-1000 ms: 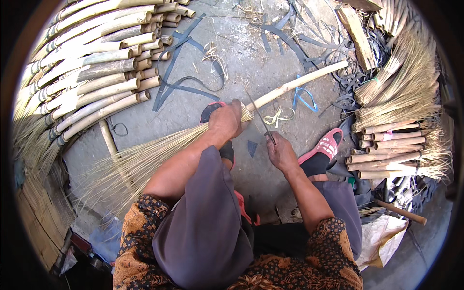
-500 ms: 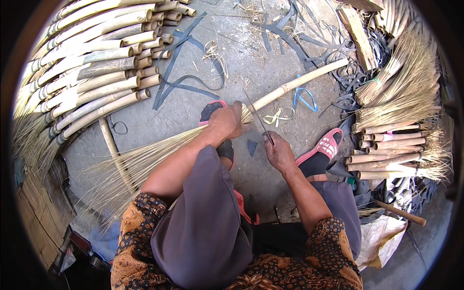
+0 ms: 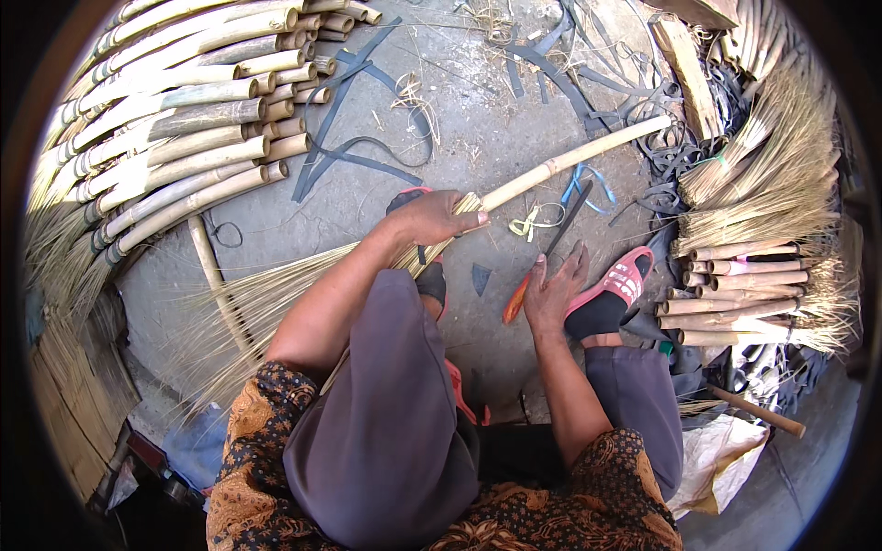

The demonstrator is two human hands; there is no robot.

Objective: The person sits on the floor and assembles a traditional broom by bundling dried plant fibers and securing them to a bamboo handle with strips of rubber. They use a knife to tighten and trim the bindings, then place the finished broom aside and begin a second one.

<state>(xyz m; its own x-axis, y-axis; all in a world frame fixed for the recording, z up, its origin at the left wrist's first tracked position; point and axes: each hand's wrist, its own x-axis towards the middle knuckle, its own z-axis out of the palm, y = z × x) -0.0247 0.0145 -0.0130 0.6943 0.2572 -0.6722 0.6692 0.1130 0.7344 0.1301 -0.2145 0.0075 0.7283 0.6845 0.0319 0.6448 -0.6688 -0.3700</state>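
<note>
A broom with a pale bamboo handle [image 3: 579,163] and long straw bristles [image 3: 266,285] lies slantwise in front of me, its handle end to the far right. My left hand [image 3: 432,220] is wrapped round it where the straw meets the handle, with a short dark strap visible below the hand. My right hand [image 3: 557,289] has its fingers apart, close to the floor beside my right foot. A knife with an orange handle [image 3: 516,300] and a long dark blade [image 3: 569,219] is right beside those fingers; whether they touch it I cannot tell.
Stacked bamboo-handled brooms [image 3: 184,138] fill the far left. On the right are straw bundles [image 3: 763,165] and shorter bamboo handles [image 3: 735,303]. Dark rubber strips [image 3: 322,138] and a blue string [image 3: 602,188] litter the concrete floor. A wooden block [image 3: 687,78] lies far right.
The knife has left my right hand's grip and is now lower, beside it. The right hand has opened and moved slightly right and nearer. The left hand keeps its hold on the broom.
</note>
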